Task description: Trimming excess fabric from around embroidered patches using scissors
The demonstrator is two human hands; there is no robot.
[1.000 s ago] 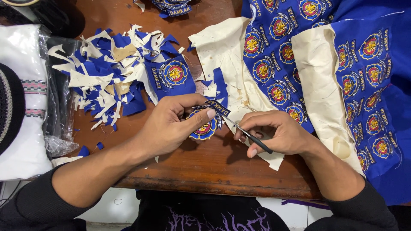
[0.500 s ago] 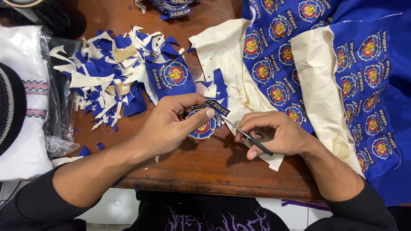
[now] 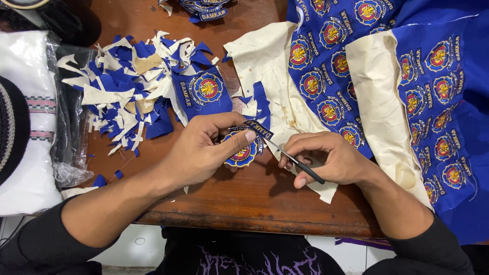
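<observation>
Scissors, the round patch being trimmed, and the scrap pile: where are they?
scissors (image 3: 300,165), head view, on the black handle.
round patch (image 3: 242,153), head view, on its embroidered middle.
scrap pile (image 3: 122,97), head view, on the blue and cream offcuts.

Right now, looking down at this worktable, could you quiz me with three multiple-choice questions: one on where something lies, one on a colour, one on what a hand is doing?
1. Where is the pile of fabric scraps?
A. left of the hands
B. on the floor
C. on the big cloth

2. What colour is the patch cloth?
A. green
B. blue
C. black

3. What does the right hand hold?
A. nothing
B. a pen
C. small scissors

Answers: 1 A, the scraps lie on the wooden table at upper left. 2 B, it is blue with round emblems. 3 C, the blades reach the patch pinched in the left hand.
</observation>
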